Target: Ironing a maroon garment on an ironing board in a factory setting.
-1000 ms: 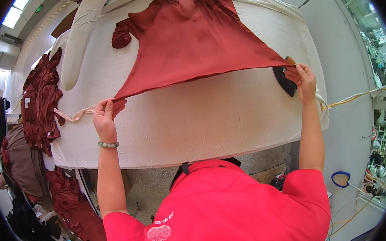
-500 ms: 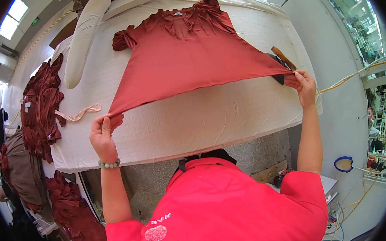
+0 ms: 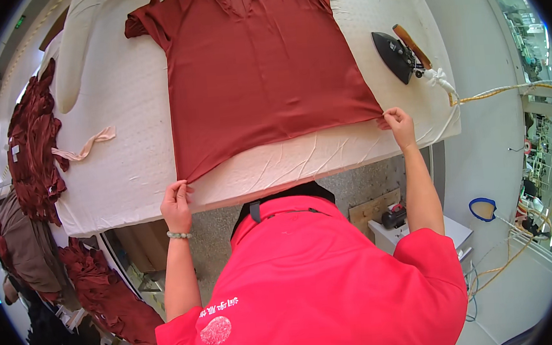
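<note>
A dark red satin blouse (image 3: 255, 77) lies spread on the white padded ironing table (image 3: 123, 119), its neckline at the far side and its hem toward me. My left hand (image 3: 175, 198), with a beaded bracelet on the wrist, pinches the left hem corner at the table's front edge. The right hem corner is pinched by my right hand (image 3: 398, 124). Between the two hands the hem curves away from me. Beyond my right hand a black iron (image 3: 395, 56) with a wooden handle rests on the table.
Crumpled dark red garments (image 3: 35, 146) lie at the table's left end, by a pale pink strip (image 3: 89, 145). A long white padded sleeve board (image 3: 75, 52) stands at the far left. More red garments (image 3: 107, 289) hang below. A yellowish hose (image 3: 503, 91) runs right from the iron.
Both hands have come closer together and lowered the stretched hem onto the table. The blouse now lies flatter, and the iron it partly covered shows fully. The view has shifted.
</note>
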Motion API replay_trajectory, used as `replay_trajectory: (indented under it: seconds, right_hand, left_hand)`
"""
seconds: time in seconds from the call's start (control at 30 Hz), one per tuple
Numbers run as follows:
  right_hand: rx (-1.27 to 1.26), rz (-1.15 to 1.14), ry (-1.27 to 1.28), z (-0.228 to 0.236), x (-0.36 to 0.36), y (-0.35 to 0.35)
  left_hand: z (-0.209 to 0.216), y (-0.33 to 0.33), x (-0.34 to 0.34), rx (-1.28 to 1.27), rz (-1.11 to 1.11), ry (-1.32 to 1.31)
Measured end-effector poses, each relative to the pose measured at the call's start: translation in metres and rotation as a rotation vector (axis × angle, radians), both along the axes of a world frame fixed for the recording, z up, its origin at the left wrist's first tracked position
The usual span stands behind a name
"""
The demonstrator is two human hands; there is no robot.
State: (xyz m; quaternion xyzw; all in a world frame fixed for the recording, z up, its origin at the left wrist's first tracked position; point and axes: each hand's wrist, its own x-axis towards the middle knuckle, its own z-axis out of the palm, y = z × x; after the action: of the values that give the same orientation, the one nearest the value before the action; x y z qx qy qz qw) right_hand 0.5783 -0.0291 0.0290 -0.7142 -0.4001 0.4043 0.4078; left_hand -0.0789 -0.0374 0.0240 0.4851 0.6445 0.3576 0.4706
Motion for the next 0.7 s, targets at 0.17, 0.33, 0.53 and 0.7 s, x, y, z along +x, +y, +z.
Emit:
replay_trajectory:
  seconds: [0.17, 0.33, 0.53, 0.7]
  right_hand:
    - [-0.372, 0.213, -0.517, 0.031, -0.003, 0.039]
    - [-0.021, 0.34, -0.81, 0.063, -0.03, 0.197]
    - [0.352, 0.649, -0.788, 0.033, -0.122, 0.421]
    - [0.39, 0.594, -0.928, 0.019, -0.184, 0.561]
  left_hand:
    - [0.036, 0.038, 0.008, 0.046, -0.294, 0.57]
    - [0.066, 0.182, 0.032, 0.15, -0.222, 0.599]
    - [0.034, 0.434, 0.134, 0.457, -0.218, 0.594]
    - [0.024, 0.559, 0.217, 0.263, -0.098, 0.708]
